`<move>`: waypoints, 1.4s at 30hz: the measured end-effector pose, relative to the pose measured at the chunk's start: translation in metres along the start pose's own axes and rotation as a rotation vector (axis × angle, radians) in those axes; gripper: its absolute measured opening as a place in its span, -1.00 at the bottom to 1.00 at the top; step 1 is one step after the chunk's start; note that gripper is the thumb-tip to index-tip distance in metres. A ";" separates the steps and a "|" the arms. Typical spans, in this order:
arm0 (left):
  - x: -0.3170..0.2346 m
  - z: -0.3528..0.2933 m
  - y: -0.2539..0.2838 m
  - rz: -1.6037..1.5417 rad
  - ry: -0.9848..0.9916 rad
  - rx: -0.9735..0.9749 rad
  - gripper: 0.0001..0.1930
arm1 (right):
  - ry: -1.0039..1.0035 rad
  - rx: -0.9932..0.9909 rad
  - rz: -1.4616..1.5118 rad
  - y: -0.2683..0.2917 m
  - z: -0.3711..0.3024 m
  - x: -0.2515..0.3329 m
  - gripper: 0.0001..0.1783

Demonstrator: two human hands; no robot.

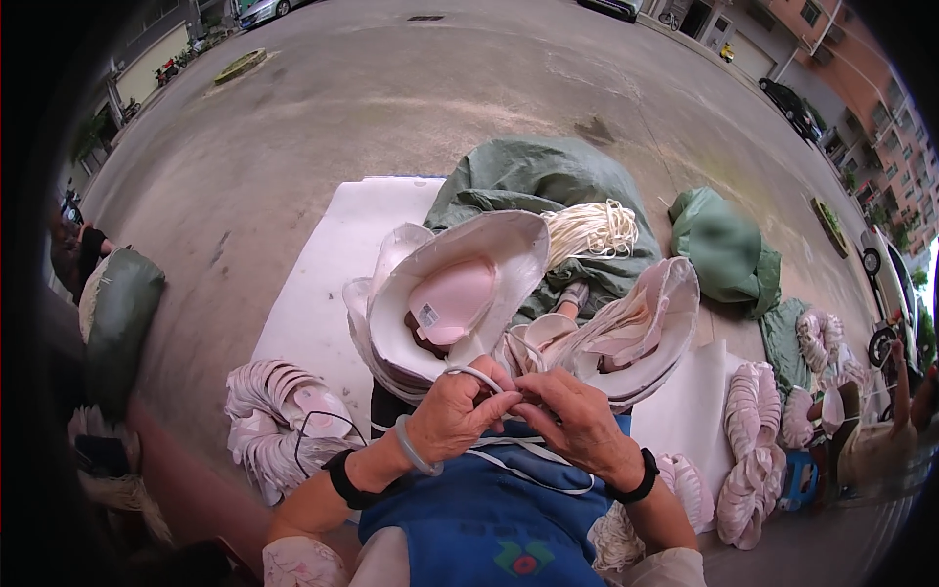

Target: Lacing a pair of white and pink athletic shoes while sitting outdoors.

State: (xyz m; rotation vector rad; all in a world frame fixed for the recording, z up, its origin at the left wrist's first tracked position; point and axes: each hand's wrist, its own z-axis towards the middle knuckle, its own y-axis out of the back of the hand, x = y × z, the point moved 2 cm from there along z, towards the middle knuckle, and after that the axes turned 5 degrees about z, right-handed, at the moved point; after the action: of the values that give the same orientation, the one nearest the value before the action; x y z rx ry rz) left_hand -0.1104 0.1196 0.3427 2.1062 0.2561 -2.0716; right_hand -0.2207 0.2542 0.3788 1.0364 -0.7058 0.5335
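Note:
My left hand (452,411) and my right hand (575,419) meet in front of my apron, fingers pinched close together on a thin white lace (533,448). The lace loops over the left fingers and trails across the blue apron. Its tip is hidden between the fingertips. Just beyond the left hand stands a stack of white and pink shoe uppers (509,249), the front one with a pink tongue and a small label. Past the right hand, a second stack of similar uppers (675,303) leans to the right.
A bundle of cream laces (592,233) lies on a green sack (528,166) ahead. Tied rings of pink pieces lie left (264,391) and right (751,430) around a white sheet (328,230). Another green sack (719,245) stands farther right. People sit at both sides.

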 end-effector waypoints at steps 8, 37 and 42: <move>0.007 -0.002 0.008 -0.043 0.112 -0.007 -0.86 | 0.042 0.065 -0.279 0.014 -0.008 0.016 -0.86; 0.004 0.003 0.000 -0.171 0.136 -0.039 -0.88 | -0.437 0.044 0.324 -0.002 -0.006 -0.020 -0.86; -0.001 0.007 -0.004 0.382 -0.167 -0.131 -0.85 | -0.282 -0.069 0.248 -0.008 -0.008 -0.023 -0.88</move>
State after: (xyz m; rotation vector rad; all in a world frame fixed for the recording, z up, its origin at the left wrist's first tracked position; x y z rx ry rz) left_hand -0.1180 0.1220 0.3434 1.7337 -0.0330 -1.9284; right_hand -0.2283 0.2567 0.3548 0.9749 -1.1045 0.5775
